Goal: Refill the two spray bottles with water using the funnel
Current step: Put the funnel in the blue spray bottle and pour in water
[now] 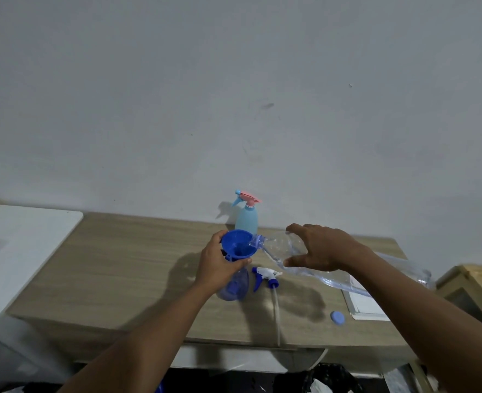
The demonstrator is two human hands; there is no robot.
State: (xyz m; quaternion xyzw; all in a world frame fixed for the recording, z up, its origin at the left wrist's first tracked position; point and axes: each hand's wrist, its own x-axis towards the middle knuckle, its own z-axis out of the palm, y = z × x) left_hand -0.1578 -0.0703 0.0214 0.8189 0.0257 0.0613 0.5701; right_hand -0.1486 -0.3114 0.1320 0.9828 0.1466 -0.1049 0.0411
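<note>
My left hand (217,268) has its fingers and thumb curled round the blue funnel (238,245), just under the bowl, where it sits in the neck of the translucent blue spray bottle (234,287) standing on the wooden table (120,265). My right hand (324,251) holds the clear water bottle (275,244) from above, fingers and thumb spread wide around its body. The bottle is tilted almost flat, and its mouth touches the right rim of the funnel.

The risks I see from here:

- The bottle mouth is at the rim, not over the middle. If water comes in a gulp, I think it can jump over the edge onto the table and the white paper (364,304).
- The grip on the soft bottle is wide. A squeeze can give a sudden surge that the narrow stem cannot take.
- I cannot see the level well through my left hand, so overfilling is possible.
- The loose spray head (265,275) lies just beside the bottle base, with the blue cap (337,318) farther right; my elbow could sweep them.

The light blue spray bottle (246,222) stands behind, near the wall, with its pink trigger head on.
</note>
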